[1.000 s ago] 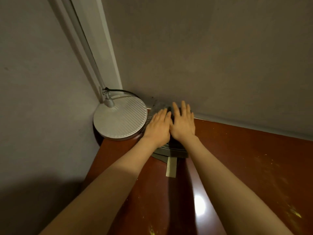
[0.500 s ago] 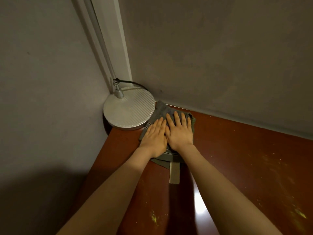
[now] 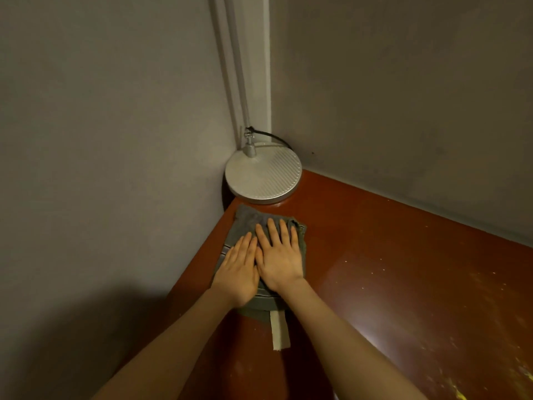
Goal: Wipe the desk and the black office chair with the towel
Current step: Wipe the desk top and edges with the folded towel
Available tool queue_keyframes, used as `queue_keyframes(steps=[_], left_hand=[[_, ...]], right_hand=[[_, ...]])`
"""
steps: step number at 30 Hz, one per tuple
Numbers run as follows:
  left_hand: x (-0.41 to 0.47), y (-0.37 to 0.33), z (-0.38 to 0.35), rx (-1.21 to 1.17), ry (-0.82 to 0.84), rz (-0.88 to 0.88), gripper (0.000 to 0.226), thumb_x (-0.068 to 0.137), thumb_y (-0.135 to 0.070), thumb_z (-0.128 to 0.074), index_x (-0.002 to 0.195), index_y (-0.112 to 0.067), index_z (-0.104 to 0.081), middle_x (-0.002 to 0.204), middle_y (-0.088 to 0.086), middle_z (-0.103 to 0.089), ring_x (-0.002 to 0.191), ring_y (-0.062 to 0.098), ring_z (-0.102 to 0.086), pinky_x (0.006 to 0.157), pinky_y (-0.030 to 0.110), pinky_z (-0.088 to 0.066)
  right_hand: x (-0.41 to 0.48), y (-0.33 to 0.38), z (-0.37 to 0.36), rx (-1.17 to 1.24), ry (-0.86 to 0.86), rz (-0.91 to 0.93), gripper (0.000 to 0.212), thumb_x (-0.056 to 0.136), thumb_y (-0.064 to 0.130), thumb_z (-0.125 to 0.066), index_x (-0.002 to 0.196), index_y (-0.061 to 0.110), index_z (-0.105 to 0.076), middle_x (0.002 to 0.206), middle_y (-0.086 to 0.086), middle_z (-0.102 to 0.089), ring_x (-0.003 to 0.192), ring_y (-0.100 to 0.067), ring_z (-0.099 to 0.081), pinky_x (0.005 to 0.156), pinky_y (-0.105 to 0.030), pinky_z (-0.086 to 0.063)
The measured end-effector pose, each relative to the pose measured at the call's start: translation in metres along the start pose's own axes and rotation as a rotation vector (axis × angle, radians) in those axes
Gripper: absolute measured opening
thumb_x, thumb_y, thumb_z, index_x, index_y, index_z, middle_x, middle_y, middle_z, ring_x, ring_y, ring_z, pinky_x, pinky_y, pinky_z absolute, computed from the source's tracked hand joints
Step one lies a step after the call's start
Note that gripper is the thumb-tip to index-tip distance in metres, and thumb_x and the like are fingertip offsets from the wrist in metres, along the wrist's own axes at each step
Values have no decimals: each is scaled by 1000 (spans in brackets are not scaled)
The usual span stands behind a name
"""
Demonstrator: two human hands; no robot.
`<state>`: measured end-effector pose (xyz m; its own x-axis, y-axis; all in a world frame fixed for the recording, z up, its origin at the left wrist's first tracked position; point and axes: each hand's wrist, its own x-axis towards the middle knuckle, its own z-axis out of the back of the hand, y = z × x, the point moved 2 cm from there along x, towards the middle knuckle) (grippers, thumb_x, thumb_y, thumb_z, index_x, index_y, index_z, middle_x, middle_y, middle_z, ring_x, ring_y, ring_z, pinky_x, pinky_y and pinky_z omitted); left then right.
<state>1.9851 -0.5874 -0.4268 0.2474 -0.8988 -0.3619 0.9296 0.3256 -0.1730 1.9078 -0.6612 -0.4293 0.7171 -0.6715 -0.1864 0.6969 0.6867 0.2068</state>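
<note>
A folded grey towel (image 3: pixel 248 219) lies on the reddish-brown desk (image 3: pixel 389 269) near its left edge, just in front of the lamp base. A pale label strip hangs from the towel's near edge. My left hand (image 3: pixel 239 269) and my right hand (image 3: pixel 278 259) lie flat side by side on the towel, fingers straight and pointing toward the corner, pressing it onto the desk. The black office chair is out of view.
A round silver lamp base (image 3: pixel 264 176) with a thin pole and black cable stands in the desk's back left corner. Grey walls close in on the left and behind. Yellowish specks dot the desk surface on the right.
Both hands have pulled the towel back toward me along the left edge, away from the lamp base and the back wall. The view has swung left and down.
</note>
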Motion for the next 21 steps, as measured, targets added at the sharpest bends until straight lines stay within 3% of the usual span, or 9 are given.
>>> queue_keyframes(steps=[1, 3, 5, 8, 15, 21], left_hand=[[-4, 2, 2, 9, -12, 12, 76, 84, -46, 10, 149, -7, 10, 157, 7, 14, 146, 17, 12, 115, 27, 10], [-3, 2, 9, -69, -60, 35, 61, 97, -35, -12, 150, -7, 2, 159, 8, 5, 146, 18, 4, 116, 27, 3], [7, -2, 19, -200, -150, 54, 56, 101, -20, -28, 151, -9, -5, 158, 8, -4, 146, 18, -5, 116, 25, -3], [27, 1, 25, -259, -185, 39, 54, 103, -20, -25, 151, -11, -3, 159, 7, 1, 147, 17, 1, 117, 25, 0], [38, 40, 24, -87, -11, -28, 57, 102, -25, -20, 149, -12, 12, 157, 4, 17, 145, 15, 13, 118, 28, 6], [0, 69, 14, -103, 37, 4, 57, 102, -27, -16, 148, -12, 16, 156, 3, 22, 143, 13, 19, 118, 29, 10]], right_hand=[[0, 3, 0, -1, 2, 10, 87, 71, 44, 22, 152, 21, -4, 159, -9, 0, 146, -30, 7, 110, -42, 19], [3, 4, 1, -6, -15, 15, 80, 78, 44, 19, 152, 23, -4, 159, -8, 0, 146, -29, 7, 113, -43, 15], [9, 0, 4, -12, -22, 7, 58, 97, 42, 2, 151, 24, -4, 159, -6, 2, 146, -28, 9, 115, -43, 12], [22, -6, 7, -20, -23, -7, 51, 103, 36, -15, 152, 24, -4, 159, -5, 5, 145, -27, 11, 115, -43, 10], [38, 14, 4, -23, -18, -62, 53, 103, 40, -13, 151, 25, 0, 159, -5, 8, 145, -29, 13, 115, -45, 11], [22, 55, -9, 16, -9, -34, 53, 103, 40, -14, 151, 25, 0, 159, -4, 8, 145, -27, 13, 115, -44, 12]])
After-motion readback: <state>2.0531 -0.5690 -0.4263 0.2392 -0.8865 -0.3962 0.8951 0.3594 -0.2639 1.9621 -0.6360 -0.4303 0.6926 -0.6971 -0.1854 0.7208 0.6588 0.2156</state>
